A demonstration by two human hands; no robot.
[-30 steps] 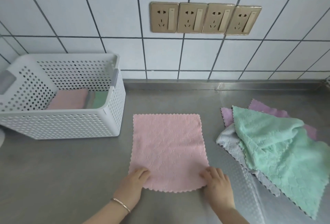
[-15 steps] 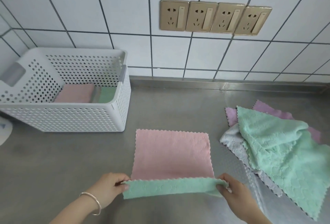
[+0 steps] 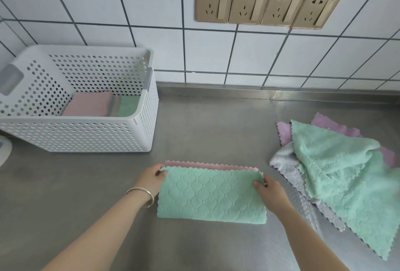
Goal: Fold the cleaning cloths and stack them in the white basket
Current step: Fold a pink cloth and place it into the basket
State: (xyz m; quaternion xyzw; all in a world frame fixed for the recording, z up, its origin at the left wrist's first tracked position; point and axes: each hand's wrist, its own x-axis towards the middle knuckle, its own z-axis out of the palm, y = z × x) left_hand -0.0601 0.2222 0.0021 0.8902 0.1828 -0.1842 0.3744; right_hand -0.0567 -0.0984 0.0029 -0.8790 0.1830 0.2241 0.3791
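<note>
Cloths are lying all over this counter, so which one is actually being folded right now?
The pink-and-green cloth at front centre, doubled over green side up. The left hand and right hand pinch its far corners; the others lie loose on the right or in the basket.

folded cloth [image 3: 211, 195]: mint green, diamond quilt; pink strip at far edge
basket [image 3: 86, 136]: white, perforated
right pile [image 3: 337, 162]: mint, lilac, grey
sockets [image 3: 268, 4]: gold
</note>
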